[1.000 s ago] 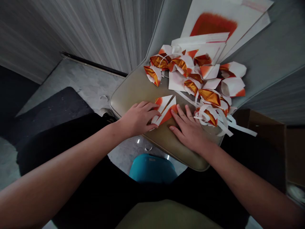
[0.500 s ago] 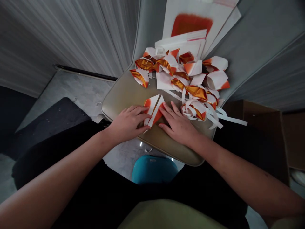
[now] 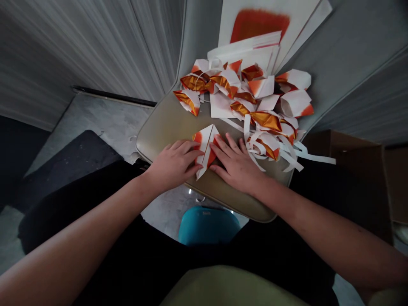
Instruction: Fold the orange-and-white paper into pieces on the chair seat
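A piece of folded paper (image 3: 205, 146), white with orange-red patches, lies flat on the chair seat (image 3: 159, 134). Its two white flaps meet along a slanting line in the middle. My left hand (image 3: 174, 165) grips its left edge, fingers on top and thumb near the lower corner. On the other side, my right hand (image 3: 237, 165) rests flat with fingers spread, its fingertips touching the paper's right edge. Just beyond sits a pile of folded paper ingots (image 3: 267, 121), white outside with shiny gold and orange inside.
White paper strips (image 3: 315, 158) trail off the seat's right side. Behind the pile, a stack of paper sheets (image 3: 259, 25) with a red-orange block leans on the chair back. A cardboard box (image 3: 353, 148) stands at right, and a teal seat (image 3: 208, 225) shows below.
The gap between the paper's two flaps has narrowed to a thin line. My right hand has shifted slightly left, while the left hand stays at the edge.
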Motion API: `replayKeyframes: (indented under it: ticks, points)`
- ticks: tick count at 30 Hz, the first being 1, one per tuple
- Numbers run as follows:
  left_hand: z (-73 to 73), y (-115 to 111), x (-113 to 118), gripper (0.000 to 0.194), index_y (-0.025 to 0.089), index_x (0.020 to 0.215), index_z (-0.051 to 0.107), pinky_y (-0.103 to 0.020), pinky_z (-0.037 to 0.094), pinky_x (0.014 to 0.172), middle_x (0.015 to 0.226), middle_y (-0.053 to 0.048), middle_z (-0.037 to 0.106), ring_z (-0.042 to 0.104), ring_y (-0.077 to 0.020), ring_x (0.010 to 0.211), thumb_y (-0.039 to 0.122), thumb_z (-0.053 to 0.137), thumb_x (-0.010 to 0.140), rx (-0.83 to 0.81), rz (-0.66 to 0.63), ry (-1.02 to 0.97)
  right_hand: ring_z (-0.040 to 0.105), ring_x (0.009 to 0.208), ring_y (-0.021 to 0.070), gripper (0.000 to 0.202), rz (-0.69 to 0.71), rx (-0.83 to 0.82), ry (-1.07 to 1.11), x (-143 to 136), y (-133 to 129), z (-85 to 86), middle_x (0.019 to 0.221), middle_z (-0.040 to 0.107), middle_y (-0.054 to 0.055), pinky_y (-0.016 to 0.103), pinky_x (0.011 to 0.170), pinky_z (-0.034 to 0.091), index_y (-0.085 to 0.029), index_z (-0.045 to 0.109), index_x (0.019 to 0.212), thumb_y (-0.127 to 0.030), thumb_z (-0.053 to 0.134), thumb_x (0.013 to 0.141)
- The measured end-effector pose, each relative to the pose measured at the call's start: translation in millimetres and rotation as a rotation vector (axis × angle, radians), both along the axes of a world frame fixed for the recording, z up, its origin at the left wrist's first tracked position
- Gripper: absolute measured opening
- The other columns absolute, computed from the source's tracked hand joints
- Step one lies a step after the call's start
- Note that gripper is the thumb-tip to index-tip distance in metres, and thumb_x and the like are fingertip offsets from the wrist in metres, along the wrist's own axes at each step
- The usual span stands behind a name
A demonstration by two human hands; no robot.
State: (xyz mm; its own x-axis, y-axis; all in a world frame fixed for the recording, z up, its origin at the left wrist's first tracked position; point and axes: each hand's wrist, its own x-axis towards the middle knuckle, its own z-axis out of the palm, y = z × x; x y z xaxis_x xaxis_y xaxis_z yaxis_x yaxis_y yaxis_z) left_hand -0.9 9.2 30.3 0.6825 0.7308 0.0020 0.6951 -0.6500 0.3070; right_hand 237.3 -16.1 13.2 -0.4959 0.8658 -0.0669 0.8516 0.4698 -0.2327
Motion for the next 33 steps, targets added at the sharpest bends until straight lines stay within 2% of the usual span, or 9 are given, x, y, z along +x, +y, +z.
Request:
replayKeyframes:
  ticks: [9, 17, 22, 26, 33]
  points:
    - [-4.5, -4, 8, 0.04, 0.022, 0.13, 0.066, -0.05, 0.051, 0.1, 0.139, -0.012, 0.062, 0.06, -0.0324, 0.122, 0.047, 0.059, 0.099, 0.024, 0.108, -0.002, 0.013, 0.159, 0.0423, 0.066, -0.002, -0.009, -0.021, -2, 1, -1.2, 0.173, 0.022, 0.013, 0.073, 0.123, 0.016, -0.019, 0.036, 0.161, -0.05, 0.045, 0.104]
    - [-4.4, -4, 10, 0.041, 0.022, 0.13, 0.066, -0.047, 0.051, 0.1, 0.138, -0.011, 0.062, 0.06, -0.0315, 0.121, 0.046, 0.064, 0.097, 0.046, 0.113, 0.032, 0.014, 0.16, 0.0395, 0.067, 0.007, -0.01, -0.041, -3, 1, -3.3, 0.173, 0.02, 0.014, 0.071, 0.124, 0.013, -0.019, 0.032, 0.163, -0.051, 0.043, 0.105]
    - [-6.3, -4, 11, 0.041, 0.022, 0.129, 0.068, -0.048, 0.051, 0.099, 0.136, -0.011, 0.063, 0.061, -0.0317, 0.119, 0.046, 0.066, 0.096, 0.079, 0.119, 0.027, 0.009, 0.16, 0.0405, 0.07, -0.01, -0.005, -0.028, -2, 0, -3.2, 0.174, 0.017, 0.014, 0.071, 0.124, 0.011, -0.018, 0.032, 0.163, -0.053, 0.043, 0.104]
    - [-6.1, -4, 11, 0.041, 0.022, 0.129, 0.068, -0.048, 0.052, 0.098, 0.136, -0.011, 0.063, 0.061, -0.0318, 0.119, 0.046, 0.067, 0.096, 0.079, 0.128, 0.028, 0.009, 0.16, 0.0412, 0.072, -0.053, -0.016, -0.045, -2, -1, -4.0, 0.174, 0.012, 0.019, 0.071, 0.124, 0.011, -0.019, 0.029, 0.164, -0.054, 0.045, 0.104]
    - [-7.4, -4, 11, 0.04, 0.023, 0.129, 0.067, -0.046, 0.051, 0.099, 0.137, -0.01, 0.062, 0.06, -0.031, 0.119, 0.045, 0.068, 0.095, 0.08, 0.125, 0.027, 0.01, 0.16, 0.0415, 0.073, -0.046, -0.026, -0.072, -4, 1, -3.8, 0.172, 0.014, 0.023, 0.071, 0.124, 0.011, -0.018, 0.028, 0.164, -0.056, 0.043, 0.104]
